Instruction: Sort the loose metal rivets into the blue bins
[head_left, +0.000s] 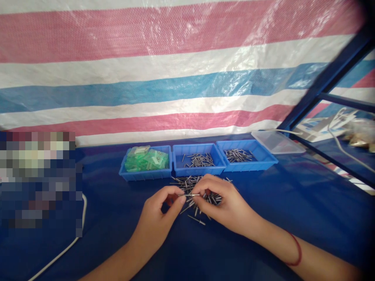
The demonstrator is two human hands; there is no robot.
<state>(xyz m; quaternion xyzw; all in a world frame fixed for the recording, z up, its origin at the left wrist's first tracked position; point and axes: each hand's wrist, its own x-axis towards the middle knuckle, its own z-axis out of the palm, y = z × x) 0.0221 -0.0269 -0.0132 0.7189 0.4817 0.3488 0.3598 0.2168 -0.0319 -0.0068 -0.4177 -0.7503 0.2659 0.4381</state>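
"Left hand (158, 207) and right hand (227, 203): how are they held?"

"Each is closed to a small pinch, thumb against fingertip. Together they have hold of one slim metal rivet (189, 194), stretched roughly level between them."

"Where is that rivet?"

"Near the centre of the view, in front of a jumbled pile (215, 200) of similar ones on the blue counter (102, 218). How high it is held, I cannot tell. One loose rivet (196, 220) lies on the near side of the pile. Beyond stand three blue trays in a row: the left tray (145, 176) with green packets (146, 160), the middle tray (199, 171) and the right tray (254, 166) with thin metal pieces."

"How would it handle?"

"Light and stiff, I'd judge, and probably smooth enough to roll or slip between the fingers. It doesn't look fragile, though forcing might bend the stem."

"And where should one grip it?"

"At the two ends, thumb and fingertip only. The thicker end, by the right hand, should give the surer grip; the thin stem, by the left, wants a gentle pinch."
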